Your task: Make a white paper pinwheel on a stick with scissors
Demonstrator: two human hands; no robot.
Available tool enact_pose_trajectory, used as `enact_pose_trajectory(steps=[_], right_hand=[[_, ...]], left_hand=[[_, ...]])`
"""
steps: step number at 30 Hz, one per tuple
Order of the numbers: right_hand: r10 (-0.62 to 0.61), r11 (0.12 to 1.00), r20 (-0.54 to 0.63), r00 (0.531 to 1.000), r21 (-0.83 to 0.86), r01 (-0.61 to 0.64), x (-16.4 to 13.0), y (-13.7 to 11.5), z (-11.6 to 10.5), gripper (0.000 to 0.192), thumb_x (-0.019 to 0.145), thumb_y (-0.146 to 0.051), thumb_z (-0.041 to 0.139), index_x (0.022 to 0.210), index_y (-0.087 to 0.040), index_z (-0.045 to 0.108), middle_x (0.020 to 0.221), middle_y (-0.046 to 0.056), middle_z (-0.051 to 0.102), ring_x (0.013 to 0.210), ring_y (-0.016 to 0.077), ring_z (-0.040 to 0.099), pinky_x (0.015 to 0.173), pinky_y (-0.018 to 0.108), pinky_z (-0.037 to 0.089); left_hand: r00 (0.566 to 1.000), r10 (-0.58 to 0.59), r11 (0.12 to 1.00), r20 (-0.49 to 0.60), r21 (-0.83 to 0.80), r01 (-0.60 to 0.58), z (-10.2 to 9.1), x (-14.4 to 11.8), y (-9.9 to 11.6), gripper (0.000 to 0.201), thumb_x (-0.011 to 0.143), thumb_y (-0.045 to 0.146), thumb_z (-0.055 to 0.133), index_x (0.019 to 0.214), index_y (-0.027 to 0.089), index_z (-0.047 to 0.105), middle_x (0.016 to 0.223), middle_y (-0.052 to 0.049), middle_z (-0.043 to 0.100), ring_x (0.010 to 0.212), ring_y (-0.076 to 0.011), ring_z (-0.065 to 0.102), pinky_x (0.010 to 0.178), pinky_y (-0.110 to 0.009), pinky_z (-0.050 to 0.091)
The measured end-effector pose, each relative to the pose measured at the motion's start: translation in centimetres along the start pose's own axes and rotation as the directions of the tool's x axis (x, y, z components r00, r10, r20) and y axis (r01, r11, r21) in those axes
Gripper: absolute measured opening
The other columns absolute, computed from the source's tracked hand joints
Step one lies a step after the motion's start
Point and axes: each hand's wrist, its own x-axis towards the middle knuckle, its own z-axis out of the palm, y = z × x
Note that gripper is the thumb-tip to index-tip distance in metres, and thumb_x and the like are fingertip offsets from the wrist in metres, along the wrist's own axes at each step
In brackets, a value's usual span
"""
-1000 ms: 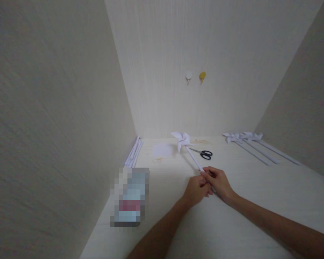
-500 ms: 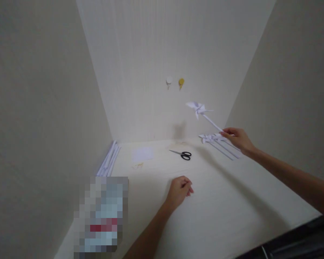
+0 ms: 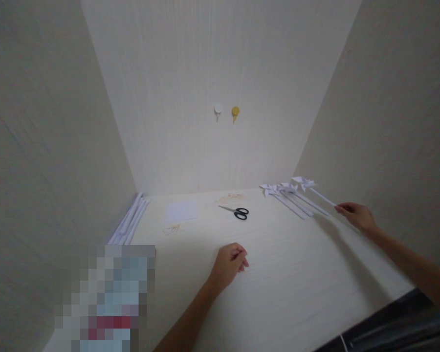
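1. Rolled white paper sticks (image 3: 129,221) lie in a bundle hard against the left wall, running from the back corner toward a blurred, pixelated patch at the near left.
2. Beside them, near the back wall, a pale square sheet of paper (image 3: 181,211) lies flat on the white wood-grain tabletop (image 3: 286,283), with a few thin tan scraps just in front of it.
3. Black-handled scissors (image 3: 236,212) lie closed at mid-table, apart from the sheet and from both hands.
4. The left hand (image 3: 229,263) rests on the tabletop in a loose curl, fingers bent inward and holding nothing; bare surface lies all around it, out to the near edge.
5. On the back wall, a white hook and a yellow hook (image 3: 235,112) sit side by side, well above the table.
6. Finished white paper pinwheels (image 3: 278,191) lie grouped near the back right corner, sticks slanting toward the right wall.
7. The right hand (image 3: 355,215) pinches the stick end of another white paper pinwheel (image 3: 303,183), whose head sits just beside the group, close to the right wall.
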Motion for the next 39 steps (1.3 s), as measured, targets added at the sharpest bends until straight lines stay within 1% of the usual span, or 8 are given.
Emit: enact_pose_trajectory(steps=[7, 16, 21, 29, 35, 39], right_hand=[[0.063, 0.997, 0.017, 0.998, 0.042, -0.064, -1.6, 3.8, 1.3, 0.024, 0.054, -0.042, 0.059, 0.052, -0.018, 0.060, 0.053, 0.007, 0.062, 0.054, 0.0238, 0.057, 0.052, 0.034, 0.041], [0.100, 0.994, 0.055, 0.993, 0.042, -0.103, -2.1, 6.7, 1.8, 0.022, 0.053, -0.038, 0.058, 0.057, -0.017, 0.059, 0.059, 0.010, 0.064, 0.059, 0.0266, 0.059, 0.058, 0.037, 0.044], [0.099, 0.995, 0.063, 0.993, 0.023, -0.100, -1.7, 7.2, 2.4, 0.017, 0.055, -0.032, 0.057, 0.057, -0.016, 0.059, 0.063, 0.011, 0.064, 0.064, 0.0263, 0.059, 0.062, 0.036, 0.044], [0.120, 0.993, 0.075, 0.990, -0.003, -0.120, -0.8, 7.1, 3.5, 0.011, 0.059, -0.026, 0.058, 0.057, -0.016, 0.059, 0.065, 0.013, 0.064, 0.066, 0.0266, 0.060, 0.065, 0.037, 0.044], [0.132, 0.991, 0.086, 0.988, -0.015, -0.131, 0.0, 7.4, 4.1, 0.010, 0.059, -0.025, 0.059, 0.056, -0.016, 0.057, 0.063, 0.012, 0.063, 0.063, 0.0246, 0.059, 0.062, 0.035, 0.043], [0.118, 0.993, 0.090, 0.989, -0.019, -0.117, 0.2, 7.6, 4.3, 0.011, 0.059, -0.026, 0.059, 0.056, -0.016, 0.057, 0.062, 0.010, 0.063, 0.062, 0.0238, 0.058, 0.062, 0.035, 0.042]], left_hand=[[1.000, -0.001, 0.999, 0.005, 0.050, 0.001, -0.2, 0.1, 0.1, 0.012, 0.066, 0.025, 0.048, 0.062, 0.014, 0.051, 0.049, -0.001, 0.058, 0.038, -0.0070, 0.045, 0.040, -0.019, 0.036], [1.000, -0.006, 0.997, 0.009, 0.081, 0.005, -0.4, 0.3, -0.2, 0.013, 0.067, 0.025, 0.048, 0.063, 0.014, 0.051, 0.049, -0.001, 0.058, 0.038, -0.0067, 0.046, 0.039, -0.019, 0.036], [1.000, -0.011, 0.996, 0.016, 0.089, 0.009, -0.6, 0.5, -0.2, 0.014, 0.067, 0.027, 0.048, 0.064, 0.013, 0.051, 0.049, 0.000, 0.057, 0.037, -0.0066, 0.045, 0.039, -0.019, 0.036], [0.999, -0.039, 0.995, 0.002, 0.093, 0.039, -0.4, 0.4, 0.0, 0.014, 0.067, 0.026, 0.048, 0.064, 0.013, 0.051, 0.050, -0.001, 0.057, 0.039, -0.0069, 0.045, 0.041, -0.020, 0.036], [0.999, -0.050, 0.995, 0.005, 0.083, 0.049, -0.5, 0.3, 0.1, 0.013, 0.066, 0.027, 0.049, 0.065, 0.013, 0.051, 0.051, 0.000, 0.057, 0.039, -0.0070, 0.046, 0.041, -0.020, 0.036], [0.998, -0.061, 0.994, -0.002, 0.085, 0.061, -0.5, 0.3, 0.3, 0.014, 0.066, 0.027, 0.049, 0.065, 0.014, 0.050, 0.051, 0.000, 0.057, 0.039, -0.0070, 0.046, 0.041, -0.020, 0.036]])
